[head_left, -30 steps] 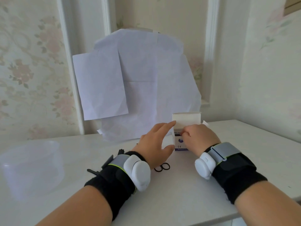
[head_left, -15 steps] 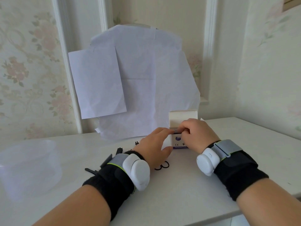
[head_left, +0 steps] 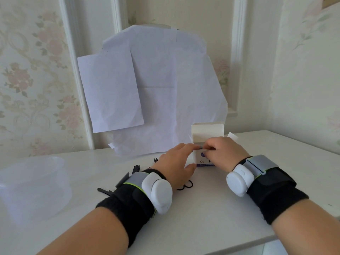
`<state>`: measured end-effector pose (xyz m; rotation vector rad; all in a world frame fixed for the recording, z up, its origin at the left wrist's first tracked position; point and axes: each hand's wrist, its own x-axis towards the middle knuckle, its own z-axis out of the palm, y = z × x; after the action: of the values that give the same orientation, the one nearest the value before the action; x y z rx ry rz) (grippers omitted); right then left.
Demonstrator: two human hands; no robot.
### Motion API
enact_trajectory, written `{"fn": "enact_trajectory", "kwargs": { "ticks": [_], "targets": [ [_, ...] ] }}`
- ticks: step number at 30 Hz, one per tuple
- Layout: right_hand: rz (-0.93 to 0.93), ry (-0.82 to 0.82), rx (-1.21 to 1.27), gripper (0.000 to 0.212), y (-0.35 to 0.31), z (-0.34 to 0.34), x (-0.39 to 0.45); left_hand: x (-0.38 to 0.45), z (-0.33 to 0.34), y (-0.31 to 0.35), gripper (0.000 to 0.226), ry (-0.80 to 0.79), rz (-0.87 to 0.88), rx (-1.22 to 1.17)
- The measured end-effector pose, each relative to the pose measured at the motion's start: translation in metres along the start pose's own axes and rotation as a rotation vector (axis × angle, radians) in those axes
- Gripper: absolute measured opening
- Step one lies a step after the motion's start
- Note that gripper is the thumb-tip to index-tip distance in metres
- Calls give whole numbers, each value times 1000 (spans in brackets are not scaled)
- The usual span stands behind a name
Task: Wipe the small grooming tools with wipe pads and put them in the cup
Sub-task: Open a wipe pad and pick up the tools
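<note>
I read the step in hand as drawing a wipe pad out of the small box (head_left: pixel 205 159), which stands upright with its top flap (head_left: pixel 207 131) folded back and its mouth facing up. My right hand (head_left: pixel 223 151) is at that mouth, fingers curled and pinching a thin strip at the box's top edge; I judge this a pad packet, though it is too small to confirm. My left hand (head_left: pixel 176 162) lies just beside the box on its left, fingers extended and touching the upper front, thumb near the base: steadying, not gripping.

The relation that governs the next move: the pad sits directly under the right pinch, its edge running left to right, so the draw is straight up while the left hand bears down.

The grooming tools (head_left: pixel 136 172) lie left of and nearer than the left hand, partly hidden by the wrist; scissor loops (head_left: pixel 185 186) show beneath the palm. The clear cup (head_left: pixel 33 183) stands well apart, far left.
</note>
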<state>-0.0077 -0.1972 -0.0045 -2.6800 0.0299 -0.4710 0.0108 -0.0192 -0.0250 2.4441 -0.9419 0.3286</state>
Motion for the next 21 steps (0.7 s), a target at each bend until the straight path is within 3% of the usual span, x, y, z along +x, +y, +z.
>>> {"fn": "enact_trajectory", "kwargs": {
  "ticks": [8,13,21],
  "targets": [
    [-102,78,127,18,3,1,-4,-1,0,1,47,18,-16,-26],
    [-168,221,204,13,3,1,-4,-2,-1,2,55,3,-31,-48],
    [-225,224,208,12,5,2,-2,-1,-2,5,55,-13,-28,-63]
  ]
}}
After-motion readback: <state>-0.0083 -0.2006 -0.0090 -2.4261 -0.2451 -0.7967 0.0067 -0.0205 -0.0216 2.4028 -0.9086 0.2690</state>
